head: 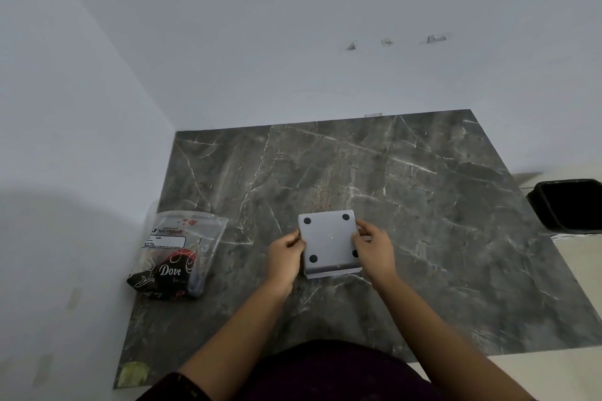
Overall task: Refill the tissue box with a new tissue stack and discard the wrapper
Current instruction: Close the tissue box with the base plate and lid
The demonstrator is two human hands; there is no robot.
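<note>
A square grey tissue box (328, 241) lies upside down on the dark marble table (423, 205), its flat base with black rubber feet at the corners facing up. My left hand (286, 259) grips its left edge and my right hand (373, 249) grips its right edge. A clear plastic bag (177, 252) printed "Dove" lies at the table's left side, against the wall, apart from both hands. What the bag holds cannot be told.
A black bin (568, 205) stands on the floor off the table's right edge. White walls close in the table on the left and at the back. A yellowish patch (132, 374) marks the table's near left corner.
</note>
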